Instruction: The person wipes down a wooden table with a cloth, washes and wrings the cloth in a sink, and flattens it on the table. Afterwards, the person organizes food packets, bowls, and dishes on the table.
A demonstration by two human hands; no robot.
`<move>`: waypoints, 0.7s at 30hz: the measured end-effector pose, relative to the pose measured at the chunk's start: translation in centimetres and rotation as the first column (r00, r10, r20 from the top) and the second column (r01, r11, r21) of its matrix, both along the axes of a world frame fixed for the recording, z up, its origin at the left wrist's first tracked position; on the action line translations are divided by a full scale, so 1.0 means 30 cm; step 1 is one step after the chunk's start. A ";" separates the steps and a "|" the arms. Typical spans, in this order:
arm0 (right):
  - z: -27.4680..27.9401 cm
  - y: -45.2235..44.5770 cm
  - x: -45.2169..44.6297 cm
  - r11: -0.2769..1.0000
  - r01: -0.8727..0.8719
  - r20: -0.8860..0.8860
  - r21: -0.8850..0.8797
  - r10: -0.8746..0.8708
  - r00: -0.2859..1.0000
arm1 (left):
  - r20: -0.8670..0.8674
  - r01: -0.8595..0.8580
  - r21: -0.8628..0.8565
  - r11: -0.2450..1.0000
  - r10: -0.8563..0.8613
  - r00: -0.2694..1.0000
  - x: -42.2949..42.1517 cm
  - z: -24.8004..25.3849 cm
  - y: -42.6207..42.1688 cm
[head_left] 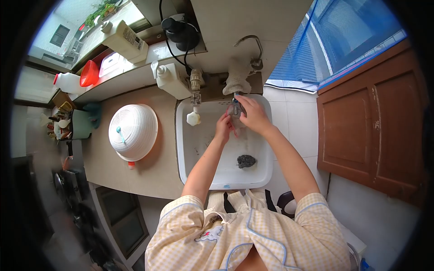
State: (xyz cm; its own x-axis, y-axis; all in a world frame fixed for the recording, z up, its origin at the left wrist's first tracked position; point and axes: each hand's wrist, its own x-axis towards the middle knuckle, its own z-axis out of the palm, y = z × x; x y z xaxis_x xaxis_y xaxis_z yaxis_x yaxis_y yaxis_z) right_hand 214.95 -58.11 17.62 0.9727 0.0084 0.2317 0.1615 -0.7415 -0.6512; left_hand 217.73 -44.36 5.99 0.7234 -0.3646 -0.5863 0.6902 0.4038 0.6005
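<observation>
My left hand (pixel 223 128) is closed on the left edge of a clear container (pixel 235 114) with a reddish rim, above the white sink (pixel 181 158). My right hand (pixel 253 115) reaches up at the container's right side, its fingers near the tap end (pixel 235 99) under a cloth-wrapped pipe (pixel 236 81). The fingertips overlap the tap and container, so what exactly they grip cannot be made out. A dark scouring pad (pixel 246 161) lies in the lower right of the sink.
A white basket (pixel 131 131) sits upside down on the left counter (pixel 158 176). A white bottle (pixel 173 81) and a second tap (pixel 194 118) stand at the sink's back left. A curved spout (pixel 250 38) is behind. A brown cabinet (pixel 361 122) is at right.
</observation>
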 end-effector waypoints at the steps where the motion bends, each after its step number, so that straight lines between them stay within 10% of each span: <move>1: 0.000 -0.006 0.002 1.000 -0.020 -0.011 0.021 0.021 1.000 | 0.011 0.023 0.006 1.000 -0.023 1.000 0.007 -0.008 -0.007; 5: -0.049 -0.035 -0.010 0.964 -0.032 -0.043 0.266 0.045 0.998 | 0.150 0.273 0.137 0.952 -0.292 0.945 0.053 -0.094 -0.011; 7: -0.181 -0.060 -0.027 0.343 0.355 -0.382 0.870 0.012 0.924 | 0.196 0.298 0.219 0.929 -0.341 0.920 0.048 -0.089 -0.047; 10: -0.436 -0.050 -0.038 0.575 0.538 -0.434 0.617 -0.323 0.841 | 0.205 0.380 0.340 0.860 -0.462 0.863 0.096 -0.160 -0.081; 13: -0.445 -0.020 -0.064 0.819 0.431 -0.453 0.378 -0.242 0.858 | 0.302 0.494 0.507 0.706 -0.683 0.665 0.122 -0.078 -0.083; 17: -0.416 -0.018 -0.027 0.740 0.419 -0.547 0.526 -0.083 0.833 | 0.370 0.460 0.345 0.819 -0.568 0.735 0.108 -0.073 -0.024; 19: -0.438 -0.036 0.024 0.861 0.418 -0.599 0.290 -0.177 0.781 | 0.339 0.365 0.454 0.812 -0.537 0.772 0.098 -0.031 0.019; 21: -0.455 -0.022 0.049 0.752 0.454 -0.561 0.478 -0.136 0.817 | 0.438 0.284 0.577 0.766 -0.583 0.684 0.092 -0.085 0.058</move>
